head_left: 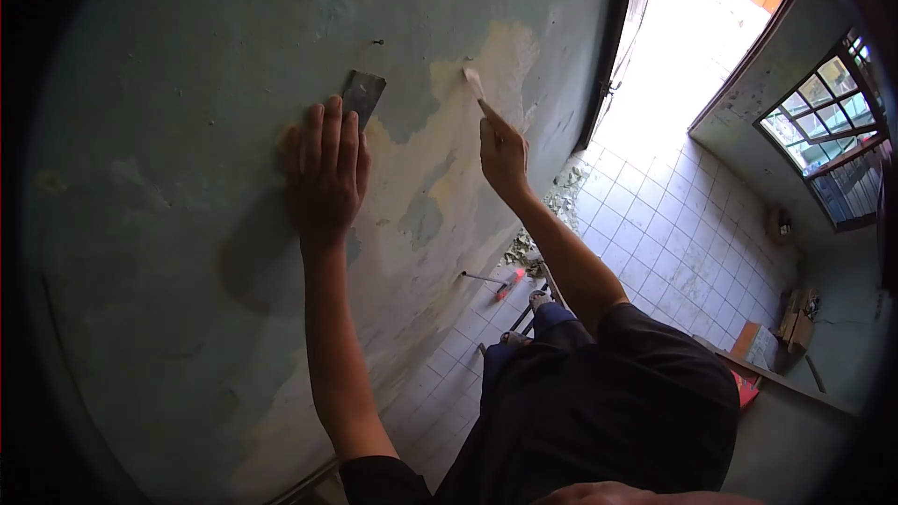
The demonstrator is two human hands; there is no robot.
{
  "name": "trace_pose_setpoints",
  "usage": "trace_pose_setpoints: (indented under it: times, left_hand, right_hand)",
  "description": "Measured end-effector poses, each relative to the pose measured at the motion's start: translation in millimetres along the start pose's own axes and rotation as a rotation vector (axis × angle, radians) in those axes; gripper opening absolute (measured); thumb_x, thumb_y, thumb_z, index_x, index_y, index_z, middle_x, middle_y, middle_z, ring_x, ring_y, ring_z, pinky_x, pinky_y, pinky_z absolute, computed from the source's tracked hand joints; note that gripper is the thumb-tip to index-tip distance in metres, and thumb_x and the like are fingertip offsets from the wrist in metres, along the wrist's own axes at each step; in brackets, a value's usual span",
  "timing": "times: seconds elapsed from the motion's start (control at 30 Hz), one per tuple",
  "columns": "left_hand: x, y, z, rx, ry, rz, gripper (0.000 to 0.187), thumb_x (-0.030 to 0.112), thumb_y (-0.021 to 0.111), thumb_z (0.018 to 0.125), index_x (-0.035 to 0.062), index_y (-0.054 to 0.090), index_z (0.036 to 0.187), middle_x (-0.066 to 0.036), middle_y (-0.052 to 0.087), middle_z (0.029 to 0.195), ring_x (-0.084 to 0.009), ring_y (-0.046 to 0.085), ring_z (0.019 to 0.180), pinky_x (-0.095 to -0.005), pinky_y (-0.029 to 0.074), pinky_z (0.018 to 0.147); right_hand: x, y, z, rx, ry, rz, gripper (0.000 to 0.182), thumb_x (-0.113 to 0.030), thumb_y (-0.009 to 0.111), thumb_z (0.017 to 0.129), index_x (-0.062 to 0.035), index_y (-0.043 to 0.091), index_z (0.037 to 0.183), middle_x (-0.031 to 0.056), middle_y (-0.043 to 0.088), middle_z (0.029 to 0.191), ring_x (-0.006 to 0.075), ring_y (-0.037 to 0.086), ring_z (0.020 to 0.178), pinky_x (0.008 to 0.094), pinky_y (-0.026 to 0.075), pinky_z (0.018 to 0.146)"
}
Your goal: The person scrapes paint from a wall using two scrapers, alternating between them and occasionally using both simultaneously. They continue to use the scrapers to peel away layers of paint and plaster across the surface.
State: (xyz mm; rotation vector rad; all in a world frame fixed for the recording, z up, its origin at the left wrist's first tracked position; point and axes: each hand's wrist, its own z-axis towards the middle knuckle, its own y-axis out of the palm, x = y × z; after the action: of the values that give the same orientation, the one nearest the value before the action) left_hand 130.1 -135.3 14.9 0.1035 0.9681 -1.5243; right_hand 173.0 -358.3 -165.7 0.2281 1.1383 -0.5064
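Observation:
My left hand point(327, 164) lies against the wall, fingers extended, holding a dark flat scraper blade point(365, 93) that sticks out past the fingertips; its lower part is hidden under the hand. My right hand point(505, 159) is closed around the handle of a putty knife point(474, 84), whose light blade is at the wall over a bare patch. The green painted wall point(215, 65) has lost its paint in an irregular cream-coloured area point(468, 145) between and below my hands.
Nails point(378, 42) stick out of the wall. Paint flakes point(561, 192) lie along its foot on the tiled floor point(645, 234). A tool with a red end point(510, 284) is below, near my feet. An open doorway point(697, 47) and a window point(823, 112) are at right.

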Motion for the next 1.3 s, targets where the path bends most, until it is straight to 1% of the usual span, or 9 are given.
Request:
trace_pose_setpoints:
  times: [0.1, 0.33, 0.4, 0.57, 0.63, 0.73, 0.93, 1.0, 1.3]
  left_hand:
    - [2.4, -2.1, -5.5, -0.035, 0.0, -0.014, 0.034, 0.03, 0.062, 0.101, 0.0149, 0.064, 0.131, -0.005, 0.057, 0.147, -0.026, 0.048, 0.141, -0.0485, 0.04, 0.114]
    - [1.3, -2.8, -0.6, -0.033, 0.007, 0.018, 0.036, 0.031, 0.063, 0.1, 0.0144, 0.063, 0.132, -0.005, 0.057, 0.147, -0.0257, 0.047, 0.141, -0.0487, 0.04, 0.114]
    - [1.1, 0.1, -1.2, -0.004, 0.009, 0.015, 0.035, 0.03, 0.063, 0.1, 0.0143, 0.063, 0.132, -0.005, 0.057, 0.147, -0.0257, 0.048, 0.141, -0.0487, 0.04, 0.114]
    - [1.8, -0.7, -3.7, -0.011, 0.016, -0.014, 0.035, 0.03, 0.062, 0.101, 0.0142, 0.063, 0.132, -0.005, 0.057, 0.147, -0.0258, 0.049, 0.139, -0.0486, 0.04, 0.114]
    - [0.3, -2.4, -0.6, -0.017, 0.006, 0.007, 0.035, 0.03, 0.062, 0.101, 0.0136, 0.063, 0.131, -0.006, 0.056, 0.148, -0.0263, 0.049, 0.139, -0.0488, 0.04, 0.114]
    - [-0.3, -2.1, 0.5, -0.004, 0.014, -0.009, 0.034, 0.03, 0.062, 0.101, 0.0132, 0.064, 0.131, -0.006, 0.056, 0.148, -0.0268, 0.049, 0.14, -0.0491, 0.04, 0.115]
    - [-0.3, -2.2, -0.9, -0.021, 0.011, -0.012, 0.034, 0.03, 0.062, 0.101, 0.0136, 0.064, 0.131, -0.006, 0.057, 0.147, -0.0264, 0.048, 0.14, -0.0481, 0.04, 0.114]
    - [-0.2, -0.7, -1.1, -0.009, 0.006, -0.005, 0.034, 0.03, 0.062, 0.101, 0.0137, 0.064, 0.131, -0.007, 0.057, 0.147, -0.0264, 0.048, 0.141, -0.0479, 0.04, 0.114]
    - [-1.5, 0.0, 0.5, -0.009, 0.005, 0.005, 0.035, 0.029, 0.062, 0.101, 0.0147, 0.064, 0.132, -0.006, 0.057, 0.148, -0.0261, 0.048, 0.141, -0.0479, 0.04, 0.115]
  right_hand:
    - [-8.8, -3.8, -2.3, 0.008, 0.124, 0.035, 0.037, -0.017, 0.056, 0.102, -0.0142, 0.066, 0.137, 0.0018, 0.041, 0.064, 0.0074, 0.042, 0.061, 0.0288, 0.039, 0.058]
    - [-12.0, -7.2, 6.1, -0.029, 0.15, 0.059, 0.037, -0.017, 0.056, 0.102, -0.0112, 0.065, 0.137, -0.0001, 0.035, 0.067, 0.0073, 0.038, 0.062, 0.0286, 0.037, 0.056]
    - [-6.6, -7.7, 3.8, -0.028, 0.002, -0.009, 0.037, -0.017, 0.057, 0.102, -0.0111, 0.065, 0.137, -0.0011, 0.035, 0.067, 0.0072, 0.038, 0.062, 0.0284, 0.036, 0.056]
    - [-14.5, -3.9, 20.2, -0.017, 0.118, 0.041, 0.037, -0.018, 0.057, 0.102, -0.0117, 0.066, 0.137, -0.0001, 0.034, 0.067, 0.0072, 0.037, 0.062, 0.0282, 0.035, 0.056]
    - [-18.1, -6.5, 24.0, 0.009, 0.122, -0.012, 0.036, -0.017, 0.058, 0.099, -0.016, 0.069, 0.133, 0.0139, 0.056, 0.066, 0.0165, 0.056, 0.059, 0.036, 0.046, 0.061]
    - [-11.1, -7.2, 11.8, 0.003, 0.038, 0.019, 0.036, -0.017, 0.058, 0.099, -0.0144, 0.068, 0.133, 0.0149, 0.051, 0.064, 0.015, 0.051, 0.056, 0.0354, 0.044, 0.058]
    - [-11.2, -11.0, 33.3, 0.025, 0.098, 0.047, 0.036, -0.021, 0.058, 0.099, -0.0165, 0.069, 0.133, 0.0127, 0.053, 0.064, 0.0138, 0.053, 0.059, 0.0349, 0.045, 0.061]
    - [0.4, -11.8, 13.6, -0.016, 0.137, -0.034, 0.037, -0.018, 0.056, 0.102, -0.0125, 0.066, 0.136, 0.0003, 0.036, 0.066, 0.0071, 0.038, 0.061, 0.0282, 0.036, 0.056]
    - [-7.6, -4.2, 28.4, 0.006, 0.19, -0.05, 0.038, -0.021, 0.056, 0.101, -0.013, 0.066, 0.137, -0.0003, 0.041, 0.066, 0.0069, 0.041, 0.062, 0.0283, 0.038, 0.057]
